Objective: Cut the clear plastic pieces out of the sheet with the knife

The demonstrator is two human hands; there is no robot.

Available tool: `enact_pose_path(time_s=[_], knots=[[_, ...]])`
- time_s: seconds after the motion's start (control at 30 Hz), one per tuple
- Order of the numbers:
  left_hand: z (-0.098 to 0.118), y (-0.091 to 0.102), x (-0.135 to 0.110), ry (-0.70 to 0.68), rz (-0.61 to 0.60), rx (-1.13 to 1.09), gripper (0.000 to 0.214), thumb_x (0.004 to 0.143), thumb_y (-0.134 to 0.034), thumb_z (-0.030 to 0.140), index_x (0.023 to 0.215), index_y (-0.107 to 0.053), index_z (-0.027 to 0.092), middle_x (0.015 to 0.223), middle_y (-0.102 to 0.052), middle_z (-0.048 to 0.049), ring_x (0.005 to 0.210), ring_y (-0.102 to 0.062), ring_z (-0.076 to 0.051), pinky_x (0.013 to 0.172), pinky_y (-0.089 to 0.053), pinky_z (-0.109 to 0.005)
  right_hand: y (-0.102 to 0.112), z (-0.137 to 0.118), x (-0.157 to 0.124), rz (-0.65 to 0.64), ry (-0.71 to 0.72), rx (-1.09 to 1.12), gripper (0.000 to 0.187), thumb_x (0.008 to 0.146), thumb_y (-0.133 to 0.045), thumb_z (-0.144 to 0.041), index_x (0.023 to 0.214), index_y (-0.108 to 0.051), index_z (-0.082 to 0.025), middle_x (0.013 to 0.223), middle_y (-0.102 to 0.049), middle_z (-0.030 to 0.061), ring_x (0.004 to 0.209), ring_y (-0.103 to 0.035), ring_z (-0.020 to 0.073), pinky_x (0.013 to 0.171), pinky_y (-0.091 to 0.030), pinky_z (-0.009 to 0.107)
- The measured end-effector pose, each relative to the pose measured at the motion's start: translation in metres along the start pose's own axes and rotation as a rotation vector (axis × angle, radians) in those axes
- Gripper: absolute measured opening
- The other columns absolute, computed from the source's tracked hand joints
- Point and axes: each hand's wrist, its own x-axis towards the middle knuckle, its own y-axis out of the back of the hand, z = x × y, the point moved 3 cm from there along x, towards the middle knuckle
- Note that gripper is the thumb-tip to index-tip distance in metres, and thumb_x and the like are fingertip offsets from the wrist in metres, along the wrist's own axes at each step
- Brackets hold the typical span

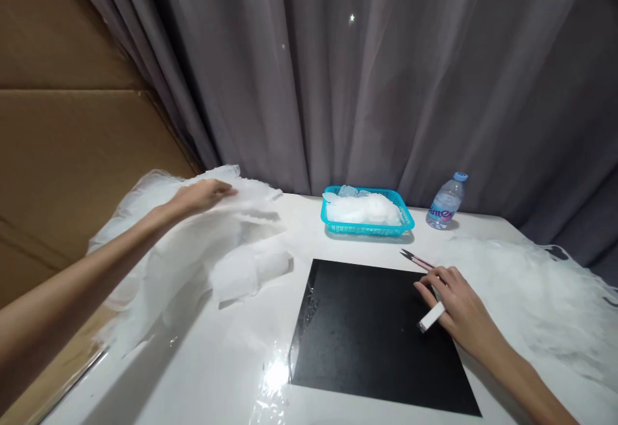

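The left hand (203, 194) is reaching far out to about ten o'clock, and its fingers (226, 188) are lying stretched and nearly flat on top of a heap of thin white cloth (193, 264). They are touching the cloth, and no closed grip on it is showing. The heap is spreading over the bench (217, 373) at nine to ten o'clock of the black mat (371, 335) and is hanging off the bench's left edge.

The right hand (456, 306) is resting at the mat's three o'clock edge. Its fingers are bending loosely around a small white bar (431, 317), which is sticking out below them and pointing toward seven o'clock over the mat. A pair of snips (416, 259) is lying just beyond the fingertips at about eleven o'clock of the hand, blades pointing to ten o'clock. Whether the fingertips are touching its handle cannot be told.

A teal basket (362, 229) holding white stuff is sitting at twelve o'clock of the mat, and a water bottle (445, 203) is standing upright near it at its three o'clock. More loose white fabric (531, 290) is lying at three o'clock of the right hand. A grey curtain (386, 77) is hanging behind the bench, and cardboard (72, 154) is standing at the far left.
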Motion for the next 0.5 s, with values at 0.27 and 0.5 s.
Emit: enact_pose_path(time_s=[0.27,0.5], knots=[[0.009,0.052,0.012,-0.047,0.396,-0.046,0.028,0.100,-0.059,0.026,0.076,-0.059,0.012,0.065,-0.037,0.0069,0.066,-0.033,-0.007,0.061,-0.023,-0.019,-0.003,0.002,-0.003,-0.018,0.009,0.016,0.015,0.108,-0.049,-0.030,0.101,-0.059,-0.021,0.103,-0.064,0.0095,0.099,-0.057,0.0291,0.088,-0.050,0.045],[0.040,0.073,0.034,-0.138,0.553,-0.414,0.034,0.103,-0.054,0.036,0.076,-0.049,0.017,0.066,-0.038,0.0059,0.061,-0.031,-0.008,0.060,-0.029,-0.021,-0.007,0.004,-0.006,-0.022,0.010,0.032,0.014,0.108,-0.050,-0.031,0.104,-0.059,-0.021,0.103,-0.064,0.0088,0.098,-0.058,0.0283,0.088,-0.051,0.044]])
